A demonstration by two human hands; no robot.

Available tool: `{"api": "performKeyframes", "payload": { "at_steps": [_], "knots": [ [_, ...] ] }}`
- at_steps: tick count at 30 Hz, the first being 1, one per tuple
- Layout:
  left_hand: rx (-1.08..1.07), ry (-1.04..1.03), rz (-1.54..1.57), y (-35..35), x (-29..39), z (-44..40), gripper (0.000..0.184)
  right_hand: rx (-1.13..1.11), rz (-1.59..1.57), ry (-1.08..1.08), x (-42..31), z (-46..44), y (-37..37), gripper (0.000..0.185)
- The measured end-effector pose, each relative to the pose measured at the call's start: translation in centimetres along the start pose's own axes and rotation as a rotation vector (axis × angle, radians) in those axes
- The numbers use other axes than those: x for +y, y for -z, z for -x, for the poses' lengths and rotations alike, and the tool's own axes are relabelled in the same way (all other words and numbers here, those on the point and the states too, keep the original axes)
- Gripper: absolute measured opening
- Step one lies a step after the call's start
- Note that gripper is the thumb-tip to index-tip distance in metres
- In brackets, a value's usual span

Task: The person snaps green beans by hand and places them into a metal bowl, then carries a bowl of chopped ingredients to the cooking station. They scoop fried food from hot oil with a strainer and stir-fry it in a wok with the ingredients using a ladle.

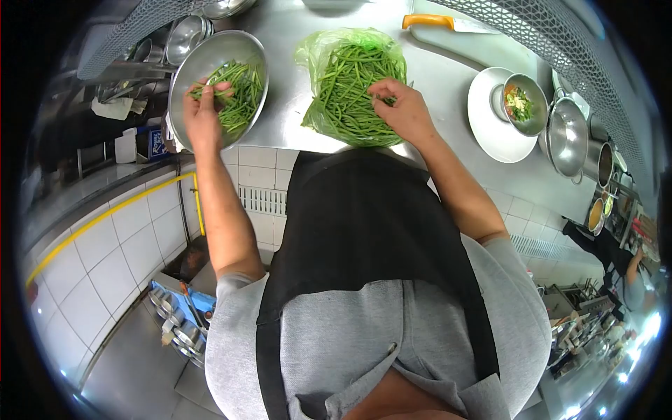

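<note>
Long green beans fill an open, pale green plastic bag on the steel counter. My right hand is over the right side of the beans, thumb and fingertips pinched together; what they hold, if anything, is too small to make out. To the left stands a wide steel bowl with cut green bean pieces in it. My left hand is over the bowl's left part, its fingers closed on some green beans.
An orange-handled knife lies at the back of the counter. On the right are a white plate, a small steel bowl of chopped food and a steel strainer. Another person stands far right.
</note>
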State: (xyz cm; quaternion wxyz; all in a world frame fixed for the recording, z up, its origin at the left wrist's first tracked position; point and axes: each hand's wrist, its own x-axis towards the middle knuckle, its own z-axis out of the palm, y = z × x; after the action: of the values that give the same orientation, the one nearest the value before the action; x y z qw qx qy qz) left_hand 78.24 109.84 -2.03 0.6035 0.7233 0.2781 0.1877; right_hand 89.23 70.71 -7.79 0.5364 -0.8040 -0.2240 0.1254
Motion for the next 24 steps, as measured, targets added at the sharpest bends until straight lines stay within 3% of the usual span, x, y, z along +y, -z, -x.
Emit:
{"api": "performKeyframes", "payload": {
  "at_steps": [1,4,7,10,13,16,19,24],
  "knots": [
    [-0.018,0.009,-0.111,1.0,-0.3,-0.4,0.041,0.059,0.067,0.11,-0.4,-0.1,-0.1,0.022],
    [0.186,-0.268,-0.985,1.9,-0.5,1.5,0.049,0.018,0.314,0.193,-1.2,-0.3,0.4,0.025],
    [0.114,-0.561,-0.893,-0.8,2.1,4.6,0.044,-0.423,0.348,-0.206,-2.6,0.1,0.4,0.024],
    [-0.357,-0.477,-0.646,-5.3,1.1,7.0,0.031,-0.471,0.529,-0.219,-2.6,1.6,-1.2,0.025],
    [-0.827,-0.574,-0.56,-9.4,-0.9,7.9,0.033,-0.352,0.614,-0.105,-3.1,2.3,-2.3,0.027],
    [-0.947,-0.613,-0.646,-10.4,-1.4,6.5,0.033,-0.275,0.691,-0.098,-3.9,2.6,-3.4,0.029],
    [-1.02,-0.623,-0.746,-10.0,-2.0,5.3,0.025,-0.166,0.744,-0.234,-5.2,2.7,-5.1,0.029],
    [-1.097,-0.665,-0.717,-9.3,-2.9,5.0,0.013,0.067,0.806,-0.252,-3.5,2.8,-6.8,0.024]
  ]
}}
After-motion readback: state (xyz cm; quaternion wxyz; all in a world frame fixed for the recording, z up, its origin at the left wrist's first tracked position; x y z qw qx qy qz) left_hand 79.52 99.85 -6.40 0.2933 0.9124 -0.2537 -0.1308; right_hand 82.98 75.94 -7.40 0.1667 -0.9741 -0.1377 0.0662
